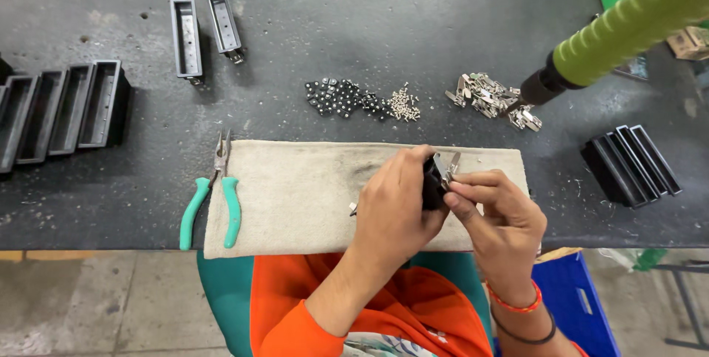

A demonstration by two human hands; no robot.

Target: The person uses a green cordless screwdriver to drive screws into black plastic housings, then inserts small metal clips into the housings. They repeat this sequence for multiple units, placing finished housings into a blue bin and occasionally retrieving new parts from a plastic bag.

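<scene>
My left hand (395, 202) grips a small black plastic housing (430, 183) above a beige cloth (295, 194) on the dark workbench. My right hand (496, 213) pinches a small silver metal clip (447, 167) at the housing's top end. Both hands meet over the cloth's right part. A tiny metal piece (353, 209) lies on the cloth just left of my left hand.
Teal-handled pliers (210, 198) lie at the cloth's left edge. Piles of black small parts (340, 97), screws (403, 104) and metal clips (491, 98) sit behind it. Black housings stand far left (66, 110), at the back (203, 28) and right (631, 165). A green ribbed tool (628, 25) hangs over the right.
</scene>
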